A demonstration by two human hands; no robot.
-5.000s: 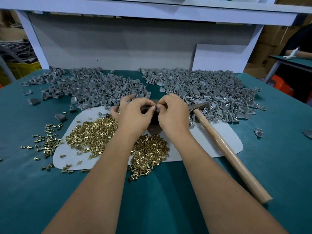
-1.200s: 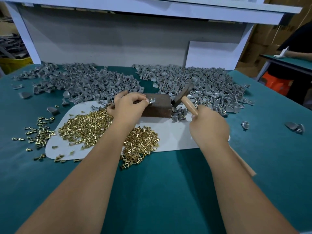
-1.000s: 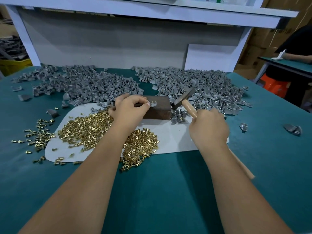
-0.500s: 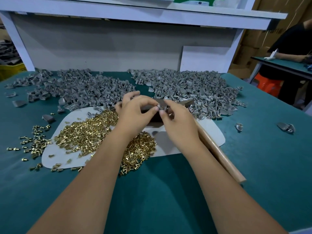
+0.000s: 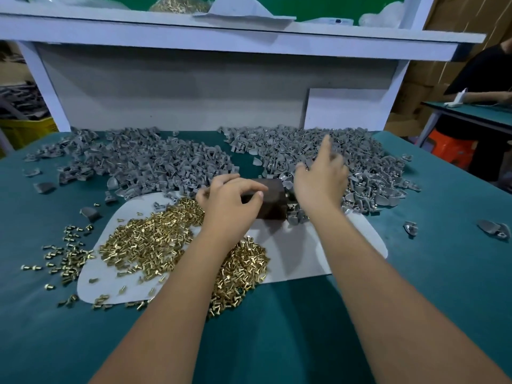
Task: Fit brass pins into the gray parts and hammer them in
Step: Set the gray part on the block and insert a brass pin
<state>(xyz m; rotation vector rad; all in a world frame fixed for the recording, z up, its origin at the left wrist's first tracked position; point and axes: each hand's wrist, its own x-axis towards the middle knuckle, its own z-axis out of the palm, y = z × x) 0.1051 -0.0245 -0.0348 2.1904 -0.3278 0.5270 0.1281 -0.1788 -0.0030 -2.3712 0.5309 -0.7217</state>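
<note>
Brass pins (image 5: pixel 155 239) lie heaped on a pale mat (image 5: pixel 293 253) at the centre-left of the frame, with a few strays on the green bench (image 5: pixel 277 328) further left. At the frame's centre the left hand (image 5: pixel 230 200) hovers with loosely curled fingers over a dark block (image 5: pixel 273 200), holding nothing visible. Just right of it, the right hand (image 5: pixel 321 176) reaches with fingers spread and blurred over the right-hand pile of gray parts (image 5: pixel 368 164); whether it touches any cannot be told. A second pile of gray parts (image 5: pixel 144 162) spreads across the upper left.
</note>
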